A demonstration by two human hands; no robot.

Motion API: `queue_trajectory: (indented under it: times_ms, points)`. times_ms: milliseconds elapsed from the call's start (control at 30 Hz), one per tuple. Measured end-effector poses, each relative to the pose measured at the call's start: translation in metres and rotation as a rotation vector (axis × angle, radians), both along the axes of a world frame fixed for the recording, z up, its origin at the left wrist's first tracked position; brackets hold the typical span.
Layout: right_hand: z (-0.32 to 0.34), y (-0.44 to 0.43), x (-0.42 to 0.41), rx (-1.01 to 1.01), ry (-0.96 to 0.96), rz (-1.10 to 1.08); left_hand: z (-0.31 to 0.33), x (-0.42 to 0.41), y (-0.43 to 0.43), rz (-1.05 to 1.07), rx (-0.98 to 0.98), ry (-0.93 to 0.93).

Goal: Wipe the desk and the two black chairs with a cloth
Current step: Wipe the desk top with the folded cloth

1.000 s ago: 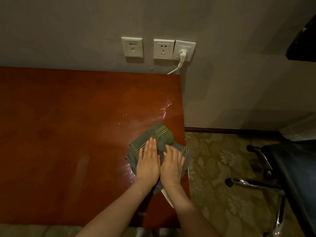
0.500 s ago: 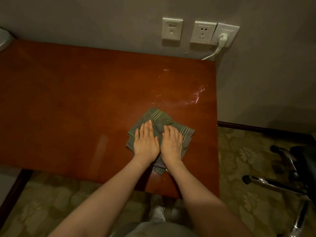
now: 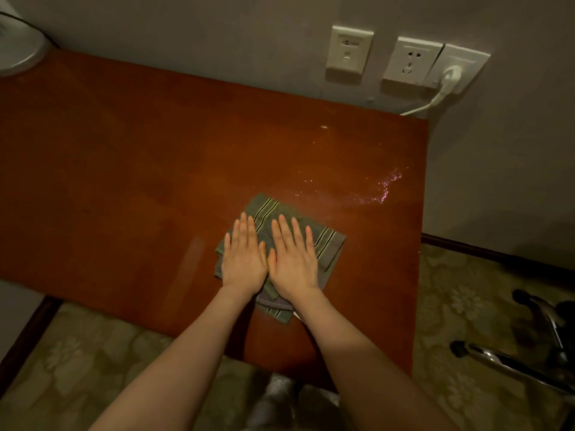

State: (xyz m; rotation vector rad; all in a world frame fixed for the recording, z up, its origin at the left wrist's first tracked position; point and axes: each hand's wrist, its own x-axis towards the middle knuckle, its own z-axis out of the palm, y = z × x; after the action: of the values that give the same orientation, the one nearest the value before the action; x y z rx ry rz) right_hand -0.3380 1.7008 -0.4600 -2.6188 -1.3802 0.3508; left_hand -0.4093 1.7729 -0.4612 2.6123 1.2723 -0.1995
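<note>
The left hand [image 3: 244,261] and right hand [image 3: 294,262] lie flat side by side, fingers straight, pressing a folded grey-green striped cloth [image 3: 329,244] onto the glossy reddish-brown wooden desk [image 3: 124,181]. The cloth sits toward the desk's right end, near its front edge, with bare surface extending left. Wet streaks [image 3: 382,188] glisten just beyond; a chrome chair base [image 3: 510,365] stands right of the desk.

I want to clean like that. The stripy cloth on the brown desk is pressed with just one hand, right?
No, two: the head view shows the left hand and right hand both pressing flat on the stripy cloth on the brown desk.
</note>
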Motion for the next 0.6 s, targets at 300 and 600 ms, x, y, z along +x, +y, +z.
queue_trajectory:
  times_ms: [300, 600]
  points:
    - [-0.007, 0.061, 0.012, -0.030, 0.007, 0.209, -0.007, 0.002, 0.051, 0.141, 0.032, -0.005]
    - [-0.005, 0.172, -0.001, -0.003, 0.093, 0.002, 0.000, 0.005, 0.176, -0.074, 0.050, 0.061]
